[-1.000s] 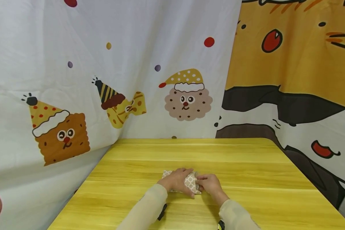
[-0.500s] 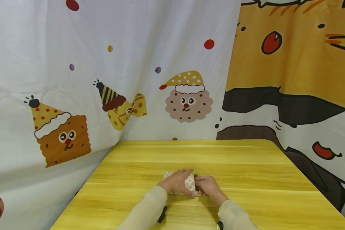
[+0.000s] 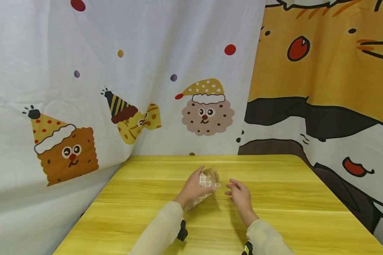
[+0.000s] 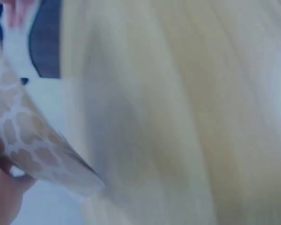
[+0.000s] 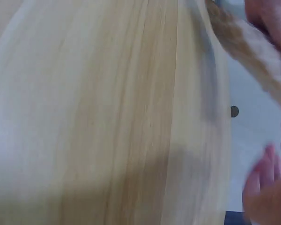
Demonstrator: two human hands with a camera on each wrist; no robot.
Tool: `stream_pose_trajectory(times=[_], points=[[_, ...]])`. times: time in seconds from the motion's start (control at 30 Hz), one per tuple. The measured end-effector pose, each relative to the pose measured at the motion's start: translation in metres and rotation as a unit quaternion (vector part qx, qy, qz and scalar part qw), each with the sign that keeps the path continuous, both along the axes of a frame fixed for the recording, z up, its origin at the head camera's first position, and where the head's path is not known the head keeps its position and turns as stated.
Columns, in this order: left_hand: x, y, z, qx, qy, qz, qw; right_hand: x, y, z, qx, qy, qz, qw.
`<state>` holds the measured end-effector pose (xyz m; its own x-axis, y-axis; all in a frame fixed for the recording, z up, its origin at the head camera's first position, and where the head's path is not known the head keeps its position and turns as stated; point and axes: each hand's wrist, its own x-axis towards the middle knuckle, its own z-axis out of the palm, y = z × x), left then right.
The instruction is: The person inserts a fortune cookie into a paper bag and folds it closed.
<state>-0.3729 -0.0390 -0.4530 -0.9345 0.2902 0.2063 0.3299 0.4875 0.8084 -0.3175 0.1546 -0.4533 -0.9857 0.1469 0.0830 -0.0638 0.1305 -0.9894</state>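
Observation:
A small beige paper bag (image 3: 205, 181) with a white lattice print is held by my left hand (image 3: 192, 188), fingers behind it and thumb in front. It is tilted above the table, and its brown inside shows at the upper right end. In the left wrist view the bag (image 4: 25, 136) slants down to a narrow edge. My right hand (image 3: 241, 195) is a little to the right of the bag's mouth, fingers loosely bent and holding nothing. The right wrist view shows those fingers (image 5: 268, 173) blurred, apart from the bag (image 5: 248, 49).
The wooden table (image 3: 274, 184) stretches under both arms to a cartoon-printed curtain (image 3: 166, 42) at the back and left. To the right hangs an orange, black and white cartoon cloth (image 3: 306, 78). Dark straps (image 3: 182, 231) sit on the wrists.
The bag was lying on the table under my left hand with my right fingers at its mouth. My left hand has lifted and tilted it, and my right hand has drawn away to the right.

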Motion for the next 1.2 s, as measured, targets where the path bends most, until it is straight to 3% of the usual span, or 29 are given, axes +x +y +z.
stream_pose_trajectory(times=[0.13,0.2,0.27,0.37,0.53,0.63,0.77,0.87,1.03,1.13,1.2], points=[[0.004,0.014,0.012,0.127,0.015,0.04,0.991,0.001,-0.009,0.006,0.015,0.009,0.158,0.987],[0.008,0.019,0.013,0.166,0.004,0.032,0.9856,0.002,-0.014,0.008,0.043,0.022,0.182,0.982],[0.012,0.021,0.01,0.184,-0.018,0.025,0.9824,0.002,-0.016,0.008,0.071,0.038,0.182,0.98],[0.018,0.016,0.001,0.183,-0.057,0.0,0.9815,-0.001,-0.013,0.007,0.098,0.053,0.175,0.978],[0.024,0.011,-0.003,0.17,-0.055,-0.056,0.9824,-0.012,0.002,0.009,0.118,0.051,0.175,0.976],[0.027,0.004,0.001,0.137,-0.041,-0.055,0.9881,-0.017,0.011,0.014,0.129,0.043,0.185,0.973],[0.029,-0.012,0.008,0.081,-0.009,-0.04,0.9959,-0.024,0.026,0.025,0.138,0.044,0.233,0.962],[0.028,-0.021,0.01,0.06,-0.01,-0.04,0.9973,-0.024,0.035,0.028,0.147,0.034,0.278,0.949],[0.029,-0.023,0.011,0.075,-0.04,-0.115,0.9897,-0.013,0.037,0.021,0.156,0.013,0.326,0.932],[0.031,-0.019,0.017,0.094,-0.024,-0.154,0.9833,-0.007,0.031,0.021,0.149,0.058,0.303,0.939],[0.032,-0.018,0.022,0.095,-0.003,-0.151,0.9839,-0.004,0.027,0.022,0.147,0.091,0.277,0.945]])
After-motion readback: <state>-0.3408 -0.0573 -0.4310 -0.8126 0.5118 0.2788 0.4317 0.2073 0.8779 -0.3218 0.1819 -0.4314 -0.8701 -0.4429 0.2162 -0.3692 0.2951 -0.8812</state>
